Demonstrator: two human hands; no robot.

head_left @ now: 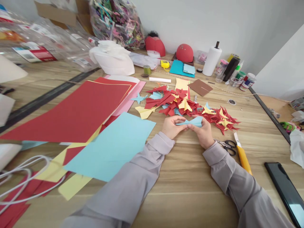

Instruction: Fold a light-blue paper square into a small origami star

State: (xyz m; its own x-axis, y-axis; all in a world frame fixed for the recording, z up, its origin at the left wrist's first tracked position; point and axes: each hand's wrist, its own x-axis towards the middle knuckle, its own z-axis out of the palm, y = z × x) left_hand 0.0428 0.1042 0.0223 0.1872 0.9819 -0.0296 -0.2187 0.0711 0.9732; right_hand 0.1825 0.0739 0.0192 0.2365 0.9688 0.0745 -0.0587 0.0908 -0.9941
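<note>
A small folded piece of light blue paper (195, 121) is pinched between both hands, a little above the wooden table (190, 190). My left hand (173, 127) is closed on its left end, thumb and fingers together. At its right end my right hand (203, 132) grips it, with the thumb along the near edge. Just beyond the hands lies a pile of folded red, yellow and blue paper pieces (185, 104). Flat sheets of light blue paper (111, 145) and red paper (78, 110) lie to the left of my hands.
Black-handled scissors (230, 146) and a yellow cutter (243, 158) lie right of my right hand. A phone (285, 190) is at the right edge. White cables (26, 167) curl at lower left. Bottles, jars and a white roll (212, 61) stand at the back.
</note>
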